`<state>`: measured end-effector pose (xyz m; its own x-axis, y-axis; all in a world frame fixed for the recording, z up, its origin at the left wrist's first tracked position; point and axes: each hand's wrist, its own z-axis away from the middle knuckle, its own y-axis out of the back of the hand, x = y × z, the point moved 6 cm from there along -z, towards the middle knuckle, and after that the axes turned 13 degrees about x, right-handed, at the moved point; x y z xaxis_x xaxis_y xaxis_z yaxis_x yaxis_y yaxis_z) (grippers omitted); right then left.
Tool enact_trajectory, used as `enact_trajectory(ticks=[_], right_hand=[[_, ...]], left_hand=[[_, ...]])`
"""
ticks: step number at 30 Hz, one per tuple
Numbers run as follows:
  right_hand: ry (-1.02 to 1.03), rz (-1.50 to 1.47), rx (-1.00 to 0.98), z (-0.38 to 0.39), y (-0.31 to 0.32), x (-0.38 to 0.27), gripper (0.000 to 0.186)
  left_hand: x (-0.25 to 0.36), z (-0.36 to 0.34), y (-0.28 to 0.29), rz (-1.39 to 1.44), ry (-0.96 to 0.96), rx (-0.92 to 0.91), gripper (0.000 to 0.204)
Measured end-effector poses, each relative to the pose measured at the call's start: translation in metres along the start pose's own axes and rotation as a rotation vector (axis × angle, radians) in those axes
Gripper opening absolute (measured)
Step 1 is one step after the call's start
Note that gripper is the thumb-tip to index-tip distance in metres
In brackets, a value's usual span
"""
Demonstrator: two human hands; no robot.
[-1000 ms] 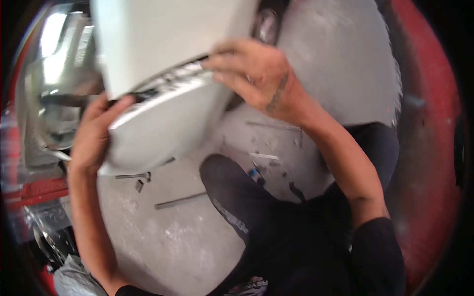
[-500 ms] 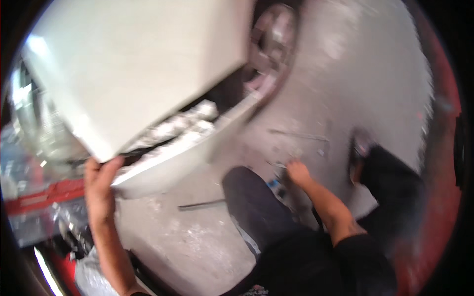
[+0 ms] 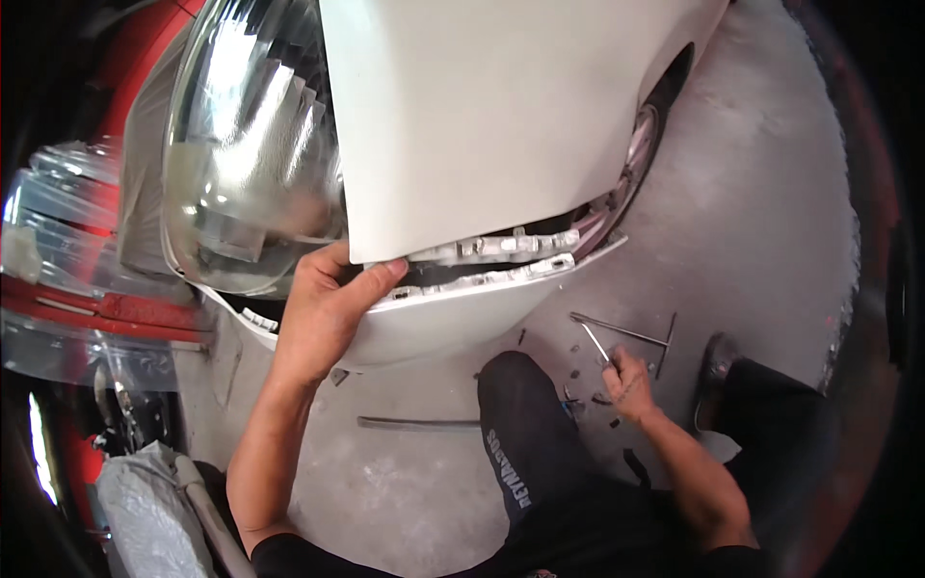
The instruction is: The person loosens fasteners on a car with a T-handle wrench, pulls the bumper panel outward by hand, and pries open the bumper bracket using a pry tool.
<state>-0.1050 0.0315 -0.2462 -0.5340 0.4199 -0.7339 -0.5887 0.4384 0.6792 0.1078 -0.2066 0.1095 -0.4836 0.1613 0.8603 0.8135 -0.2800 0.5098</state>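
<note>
Fingers (image 3: 371, 279) of my left hand (image 3: 323, 318) are gripping the white bumper (image 3: 453, 323) edge; right hand (image 3: 628, 380) is clenching a thin metal tool (image 3: 595, 342), needing careful seam alignment

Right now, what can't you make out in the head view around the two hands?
- Left hand: fingertips tucked into the gap between white fender and bumper; what they touch is hidden.
- Right hand: closed on a thin metal tool; its tip and type are too small to tell.
- Small dark bits on the floor near that hand: too small to identify.
- Wheel: mostly hidden by the fender.
</note>
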Motion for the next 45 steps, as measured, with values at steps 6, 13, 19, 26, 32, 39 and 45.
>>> enact_trajectory(ticks=[6,13,19,26,32,39,45], right_hand=[[0.489,-0.359,0.233,0.029,0.153,-0.160,0.039],[0.692,-0.269,0.416,0.011,0.139,-0.265,0.057],[0.558,-0.253,0.337,0.002,0.125,-0.281,0.050],[0.606,-0.252,0.508,0.004,0.115,-0.297,0.052],[0.630,0.233,0.363,0.002,0.139,-0.319,0.061],[0.724,0.360,0.170,-0.010,0.163,-0.333,0.059],[0.829,0.402,0.104,-0.018,0.176,-0.340,0.060]], left_hand=[[-0.004,-0.003,-0.008,0.070,-0.027,-0.037,0.027],[-0.013,-0.003,0.000,0.114,-0.046,-0.185,0.031],[-0.009,-0.003,0.001,0.051,-0.118,-0.229,0.032],[-0.009,-0.005,-0.003,0.136,-0.103,-0.325,0.033],[-0.009,-0.004,-0.004,0.196,-0.097,-0.360,0.033],[-0.014,-0.005,-0.004,0.209,-0.113,-0.340,0.035],[-0.010,-0.003,-0.003,0.184,-0.091,-0.354,0.030]])
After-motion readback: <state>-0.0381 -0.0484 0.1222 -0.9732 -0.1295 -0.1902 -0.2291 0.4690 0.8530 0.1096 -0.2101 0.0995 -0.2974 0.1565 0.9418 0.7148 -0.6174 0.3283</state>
